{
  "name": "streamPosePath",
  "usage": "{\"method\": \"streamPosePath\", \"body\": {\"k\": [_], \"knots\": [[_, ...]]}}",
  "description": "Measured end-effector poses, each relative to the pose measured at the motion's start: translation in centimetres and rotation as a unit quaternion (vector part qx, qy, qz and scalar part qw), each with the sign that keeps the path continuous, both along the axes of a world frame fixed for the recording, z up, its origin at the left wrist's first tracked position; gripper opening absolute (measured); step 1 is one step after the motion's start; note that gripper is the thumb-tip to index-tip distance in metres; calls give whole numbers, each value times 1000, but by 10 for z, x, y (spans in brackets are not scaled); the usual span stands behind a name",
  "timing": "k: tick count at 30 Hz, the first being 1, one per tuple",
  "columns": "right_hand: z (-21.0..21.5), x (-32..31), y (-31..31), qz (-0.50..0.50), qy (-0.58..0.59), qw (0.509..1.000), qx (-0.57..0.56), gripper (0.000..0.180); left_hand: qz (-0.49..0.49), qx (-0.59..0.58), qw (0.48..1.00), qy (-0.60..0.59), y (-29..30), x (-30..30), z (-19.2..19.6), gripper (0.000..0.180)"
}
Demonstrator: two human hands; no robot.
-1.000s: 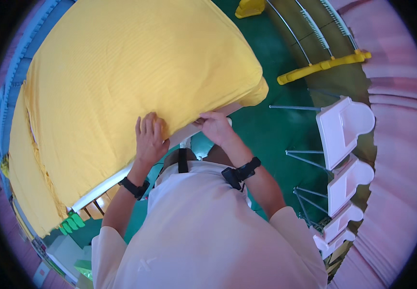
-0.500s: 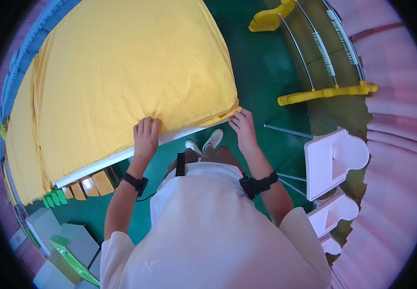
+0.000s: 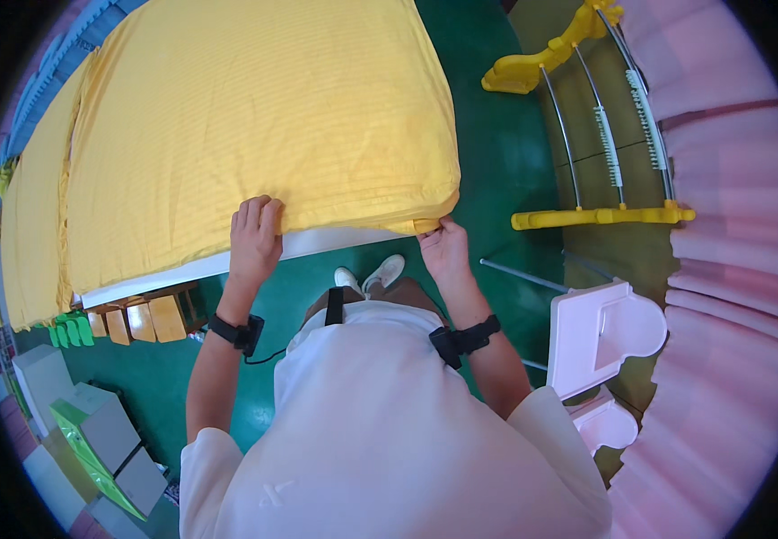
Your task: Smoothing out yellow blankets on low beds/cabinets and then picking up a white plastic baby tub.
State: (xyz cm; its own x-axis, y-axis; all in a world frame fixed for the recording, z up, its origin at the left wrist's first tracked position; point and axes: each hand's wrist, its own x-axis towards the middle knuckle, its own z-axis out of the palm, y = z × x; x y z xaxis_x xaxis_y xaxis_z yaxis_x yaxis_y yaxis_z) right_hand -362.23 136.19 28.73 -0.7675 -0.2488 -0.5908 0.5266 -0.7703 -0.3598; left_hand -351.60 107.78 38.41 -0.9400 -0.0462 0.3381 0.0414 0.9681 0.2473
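Observation:
A yellow bed sheet [image 3: 263, 108] covers a white mattress [image 3: 335, 239], whose bare side shows along the near edge. My left hand [image 3: 256, 238] is on that near edge, its fingers bent over the sheet and closed on its border. At the near right corner, my right hand [image 3: 447, 251] pinches the sheet's folded hem between thumb and fingers. Some of the right fingertips are hidden under the cloth. Slight wrinkles run along the hem between the hands.
Small wooden chairs [image 3: 142, 321] and green chairs [image 3: 70, 330] stand beneath the bed's left side. To the right are a yellow-ended rack [image 3: 604, 218], pink plastic seats [image 3: 600, 337] and a pink curtain [image 3: 721, 359]. Grey-white boxes [image 3: 110, 427] lie lower left.
My view has shifted, so the bed sits slightly lower and the rack lower at right. The right hand has moved in under the corner, where the hem is now tucked closer to the mattress.

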Motion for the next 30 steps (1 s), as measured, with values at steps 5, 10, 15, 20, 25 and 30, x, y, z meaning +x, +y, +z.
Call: {"method": "streamPosePath", "body": {"k": [5, 10, 15, 20, 25, 30], "knots": [[-21, 1, -17, 36, 5, 999, -24, 28, -11, 46, 999, 16, -5, -1, 10, 49], [16, -15, -44, 159, -27, 986, -30, 32, 4, 93, 996, 17, -11, 3, 10, 48], [21, -35, -49, 181, 8, 981, -63, 32, 14, 96, 995, 11, -8, 2, 9, 48], [7, -36, -26, 171, 154, 973, 21, 27, -1, 82, 997, 1, -5, 3, 1, 47], [-13, -35, 1, 365, -11, 921, 134, 26, -10, 74, 997, 5, -3, 5, -13, 46], [23, -16, -1, 283, -43, 958, -27, 44, -9, 63, 998, 0, -6, 7, -26, 46]]}}
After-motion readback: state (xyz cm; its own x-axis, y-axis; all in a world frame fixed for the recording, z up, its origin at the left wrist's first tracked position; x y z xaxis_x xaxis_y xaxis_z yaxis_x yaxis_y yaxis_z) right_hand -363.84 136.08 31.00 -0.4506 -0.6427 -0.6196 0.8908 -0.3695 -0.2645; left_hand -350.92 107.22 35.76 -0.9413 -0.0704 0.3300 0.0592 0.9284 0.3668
